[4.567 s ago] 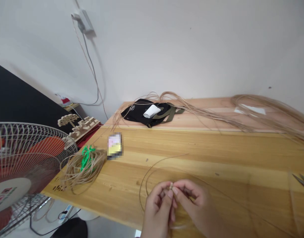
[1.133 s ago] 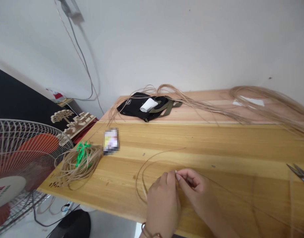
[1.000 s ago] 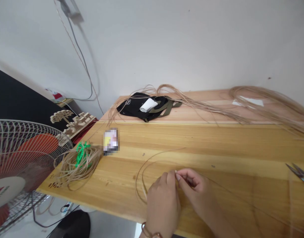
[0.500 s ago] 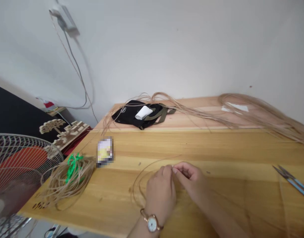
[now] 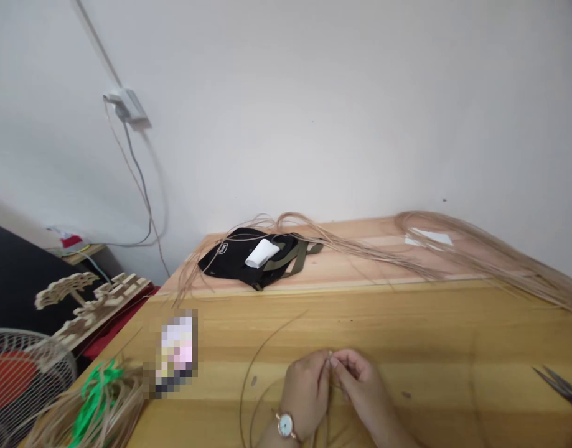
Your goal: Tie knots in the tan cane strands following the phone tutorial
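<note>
My left hand [image 5: 307, 386], with a watch [image 5: 286, 425] on its wrist, is pinched closed near the table's front. Thumb and fingers of my right hand [image 5: 360, 382] press together right against it, and the fingertips of both meet. A small pale bit shows between them. Thin tan cane strands [image 5: 241, 407] curve out to the left of my left hand, and more run down below the hands. How the strands cross at the fingertips is too small to make out.
Scissors [image 5: 559, 382] lie at the right edge. Behind are a black bag [image 5: 229, 264] with a white paper roll [image 5: 262, 252] and long cane bundles [image 5: 491, 239]. At left are a blurred-out device [image 5: 177, 348], a green-tied coil [image 5: 122, 404] and a fan [image 5: 28, 373].
The view has tilted upward, so table, bag and coil sit lower in the picture. My hands stay pinched together at the fingertips, with little visible change.
</note>
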